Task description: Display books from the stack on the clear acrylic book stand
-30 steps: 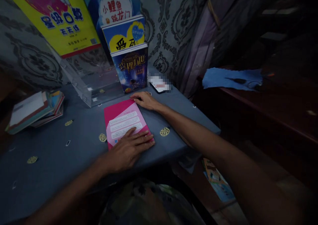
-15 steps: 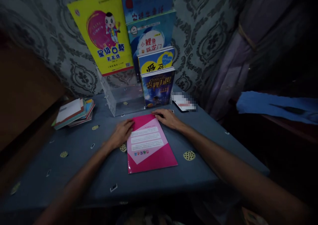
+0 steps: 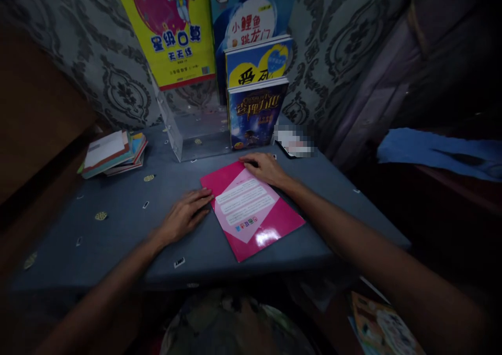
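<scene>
A pink book (image 3: 254, 237) lies flat on the table, turned at an angle, its printed side up. The lettering on it appears upside down to me. My left hand (image 3: 182, 216) rests on the table with its fingers stretched out, the tips touching the book's left edge. At the book's far right corner lies my right hand (image 3: 266, 169), its fingertips over the far edge and its thumb apart on the cover. Neither hand lifts the book.
Behind the book a clear stand (image 3: 176, 140) holds a yellow workbook (image 3: 180, 57). Beside it, several books stand in tiers, a dark blue book (image 3: 254, 117) in front. A stack of booklets (image 3: 113, 153) is at left, a phone-like object (image 3: 292, 143) at right. Below right lies another book (image 3: 382, 323).
The pink book has turned, its near end swinging right. My left hand stays at its left edge, the right at its far corner. The view has tilted down.
</scene>
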